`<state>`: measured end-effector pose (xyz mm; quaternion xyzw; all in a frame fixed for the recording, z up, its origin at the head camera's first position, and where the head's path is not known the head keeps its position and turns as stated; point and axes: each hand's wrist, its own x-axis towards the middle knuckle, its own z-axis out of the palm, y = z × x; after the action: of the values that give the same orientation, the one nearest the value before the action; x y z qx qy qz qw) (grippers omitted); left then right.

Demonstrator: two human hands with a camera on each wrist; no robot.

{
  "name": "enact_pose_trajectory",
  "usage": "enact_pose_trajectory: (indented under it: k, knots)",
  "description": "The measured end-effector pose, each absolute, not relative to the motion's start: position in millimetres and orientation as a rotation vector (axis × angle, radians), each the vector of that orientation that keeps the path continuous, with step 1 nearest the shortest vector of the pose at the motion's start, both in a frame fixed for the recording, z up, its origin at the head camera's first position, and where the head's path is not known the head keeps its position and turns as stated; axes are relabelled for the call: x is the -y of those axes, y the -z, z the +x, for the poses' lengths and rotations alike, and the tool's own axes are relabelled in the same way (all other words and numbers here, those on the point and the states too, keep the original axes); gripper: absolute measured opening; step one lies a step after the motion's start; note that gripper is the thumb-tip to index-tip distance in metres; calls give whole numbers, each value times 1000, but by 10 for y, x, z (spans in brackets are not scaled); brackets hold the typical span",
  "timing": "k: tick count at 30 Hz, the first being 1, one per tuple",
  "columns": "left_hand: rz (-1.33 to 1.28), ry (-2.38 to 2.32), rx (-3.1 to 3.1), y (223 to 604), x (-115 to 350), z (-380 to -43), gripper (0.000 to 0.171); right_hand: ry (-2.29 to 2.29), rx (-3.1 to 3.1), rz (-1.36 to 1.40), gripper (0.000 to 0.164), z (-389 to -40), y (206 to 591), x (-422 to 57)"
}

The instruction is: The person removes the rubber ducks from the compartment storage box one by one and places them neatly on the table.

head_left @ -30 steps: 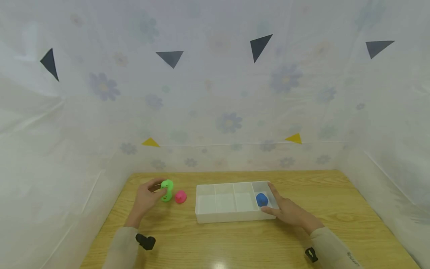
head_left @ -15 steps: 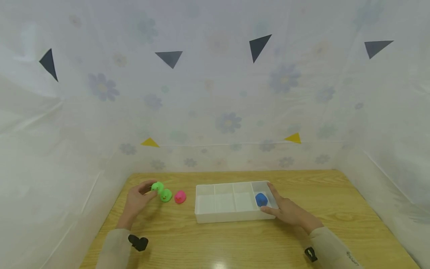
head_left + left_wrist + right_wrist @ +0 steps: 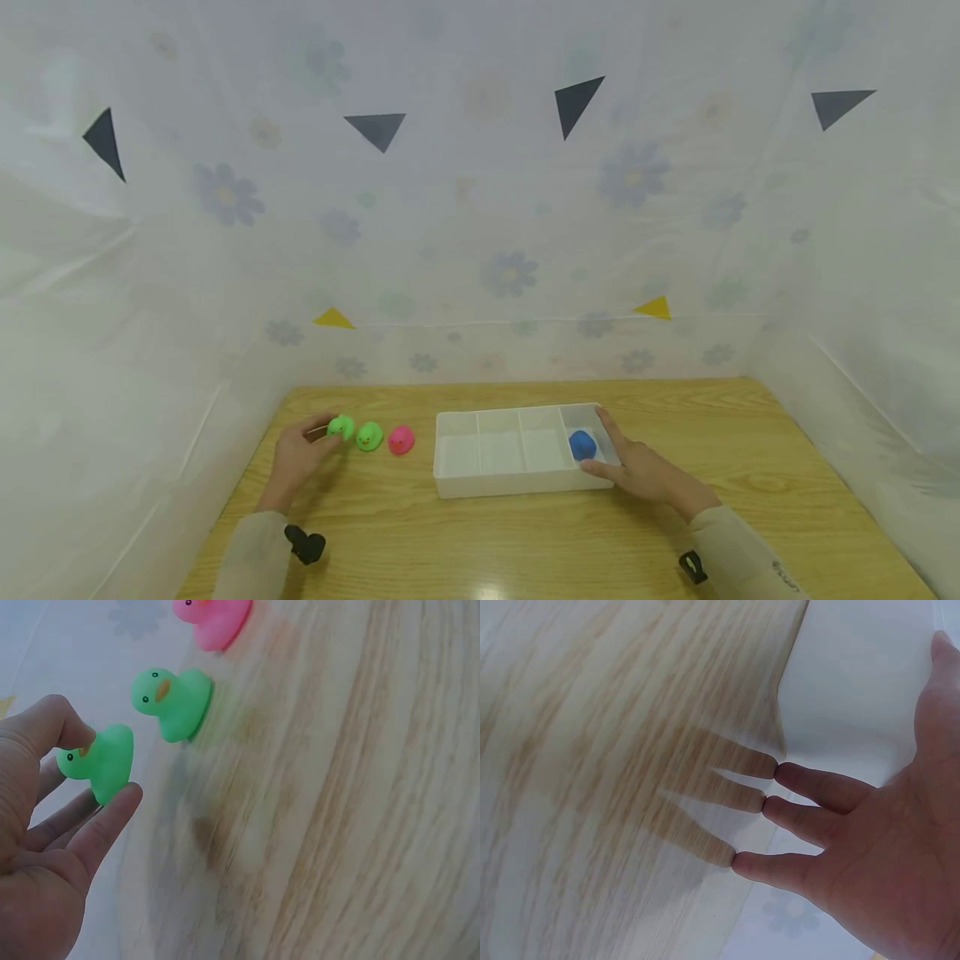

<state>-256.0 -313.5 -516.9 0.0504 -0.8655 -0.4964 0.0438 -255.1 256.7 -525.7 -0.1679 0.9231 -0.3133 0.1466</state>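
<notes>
My left hand (image 3: 294,457) holds a green rubber duck (image 3: 112,761) between thumb and fingers, low over the table's left side. Just right of it sits a second green rubber duck (image 3: 369,437), then a pink rubber duck (image 3: 401,439), making a row. A long white divided tray (image 3: 517,482) stands in the middle. My right hand (image 3: 643,472) rests at the tray's right end, index finger at the far corner and thumb at the near wall. Its other fingers are straight, fingertips at the tabletop in the right wrist view. A blue toy (image 3: 582,446) lies in the rightmost compartment.
The wood-grain table (image 3: 480,542) is enclosed at the back and sides by white flowered sheeting (image 3: 480,208). Dark and yellow triangles are fixed to the back sheet. Black wrist devices sit by both sleeves.
My left hand has moved left and lowered the green duck from over the other green duck to its left side. The right hand and tray stay put.
</notes>
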Motion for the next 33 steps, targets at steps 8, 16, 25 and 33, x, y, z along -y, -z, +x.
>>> enact_pose_trajectory:
  k: [8,16,25,33]
  knots:
    - [137,1447,2675,5273,3168,-2582,50,910,-2655,-473,104,-2536,5239,-2548]
    - [108,1454,2675,5323,3139,-2624,49,910,-2653,-455,105,-2543,5276,-2554]
    - [86,1414,2723,5312,3116,-2637,49,894,-2664,-463,105,-2550,5261,-2560]
    - [88,1423,2765,5302,3128,-2645,50,889,-2661,-468,104,-2534,5221,-2552]
